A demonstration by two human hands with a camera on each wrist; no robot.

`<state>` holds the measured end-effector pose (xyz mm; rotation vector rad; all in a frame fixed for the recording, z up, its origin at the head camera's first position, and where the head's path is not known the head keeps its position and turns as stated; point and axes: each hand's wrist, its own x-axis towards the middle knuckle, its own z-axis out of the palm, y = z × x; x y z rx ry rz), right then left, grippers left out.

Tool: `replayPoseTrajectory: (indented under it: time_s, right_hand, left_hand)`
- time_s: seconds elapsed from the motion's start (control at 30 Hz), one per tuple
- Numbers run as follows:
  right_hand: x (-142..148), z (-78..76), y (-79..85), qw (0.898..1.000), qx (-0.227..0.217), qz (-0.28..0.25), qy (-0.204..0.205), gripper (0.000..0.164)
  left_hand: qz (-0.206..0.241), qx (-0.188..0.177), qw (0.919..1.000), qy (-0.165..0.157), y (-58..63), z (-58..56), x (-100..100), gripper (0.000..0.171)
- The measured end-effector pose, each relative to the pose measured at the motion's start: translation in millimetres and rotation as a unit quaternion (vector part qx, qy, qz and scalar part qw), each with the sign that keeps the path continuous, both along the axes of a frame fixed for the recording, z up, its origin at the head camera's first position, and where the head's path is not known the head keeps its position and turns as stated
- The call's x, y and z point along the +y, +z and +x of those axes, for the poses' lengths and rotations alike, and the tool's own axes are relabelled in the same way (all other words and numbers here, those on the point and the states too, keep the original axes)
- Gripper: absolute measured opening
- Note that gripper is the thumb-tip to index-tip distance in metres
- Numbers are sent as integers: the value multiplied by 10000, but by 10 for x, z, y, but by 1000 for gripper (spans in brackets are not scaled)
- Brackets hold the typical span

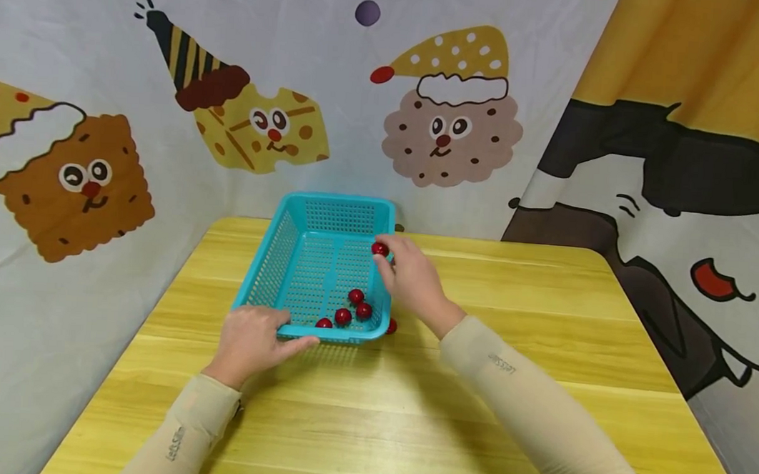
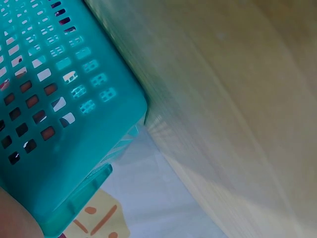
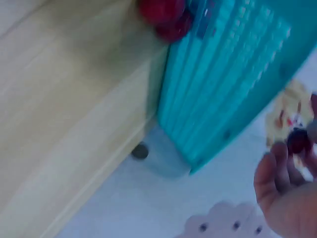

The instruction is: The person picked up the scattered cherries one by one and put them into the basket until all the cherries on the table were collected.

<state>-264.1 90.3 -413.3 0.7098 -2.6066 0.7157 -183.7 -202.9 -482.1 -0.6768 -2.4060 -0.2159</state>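
A turquoise perforated plastic basket point(image 1: 385, 287) stands on the table. Its near left corner is gripped by my left hand point(image 1: 245, 337), the thumb lying along the front rim. In the left wrist view only a bit of that hand shows beside the basket wall point(image 2: 99, 129). Over the basket's right rim, my right hand point(image 1: 412, 274) pinches a small glossy red ball point(image 1: 379, 249) between thumb and fingers. Several like red balls point(image 1: 356, 297) lie inside, near the front right. Outside the basket, two red balls point(image 3: 161, 10) sit against its right side in the right wrist view.
The yellow wood-grain table point(image 1: 505, 415) extends to the right and front of the basket. Right behind it hangs a pale cloth point(image 1: 351, 157) with cartoon prints. A curtain-like fold point(image 1: 717, 61) hangs at the right.
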Motion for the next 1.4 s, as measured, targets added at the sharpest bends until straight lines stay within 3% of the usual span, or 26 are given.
replayPoseTrajectory:
  time_s: [0.13,0.33,0.83,1.4]
  right_hand:
    - [-194,102,-93,9918,-11,1050,723,36]
    - [-355,146,-229,9821,-276,1579,991,33]
    - [-429,108,-369,9801,-422,1774,780,36]
    - [-426,131,-330,9830,-477,1567,826,29]
  left_hand:
    - [5,40,10000,-42,13,-5,28,65]
    - [69,164,9998,-116,47,-5,52,66]
    - [162,194,9996,-141,39,22,21,72]
    - [182,216,9995,-159,44,13,8,69]
